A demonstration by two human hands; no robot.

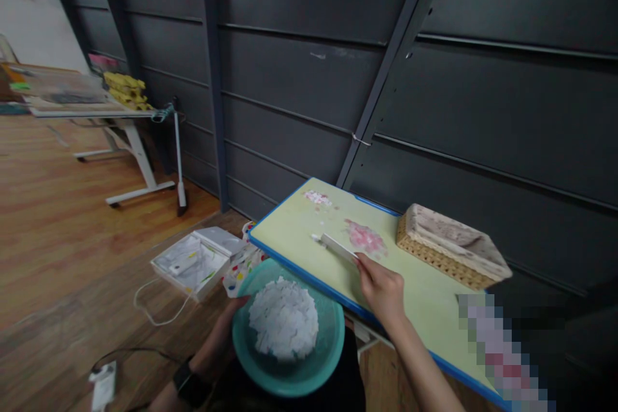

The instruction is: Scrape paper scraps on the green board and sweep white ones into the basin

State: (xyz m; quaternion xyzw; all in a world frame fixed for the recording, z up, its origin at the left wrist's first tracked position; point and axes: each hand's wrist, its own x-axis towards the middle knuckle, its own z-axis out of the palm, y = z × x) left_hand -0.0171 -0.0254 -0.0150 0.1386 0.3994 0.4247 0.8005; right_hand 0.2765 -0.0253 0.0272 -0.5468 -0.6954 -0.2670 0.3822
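Observation:
A teal plastic bowl [333, 360] with a heap of small white flakes or scraps [284, 318] sits over my lap below the table's near edge. My left hand [230, 322] grips its left rim, with the fingers partly hidden by the bowl. Over the pale yellow tabletop [294, 225], my right hand [383, 286] is closed on the end of a thin white flat strip [339, 247]. The strip is tilted, and its far end is near a few white bits [316, 238] on the table. A pink and white smear [365, 238] lies just beyond it.
A fabric-lined wicker basket [449, 244] stands at the table's back right. Another small patch of pale bits [317, 197] lies near the far corner. On the floor at left are an open white box [190, 264] and a power strip [103, 386]. Dark metal panels [299, 77] rise behind.

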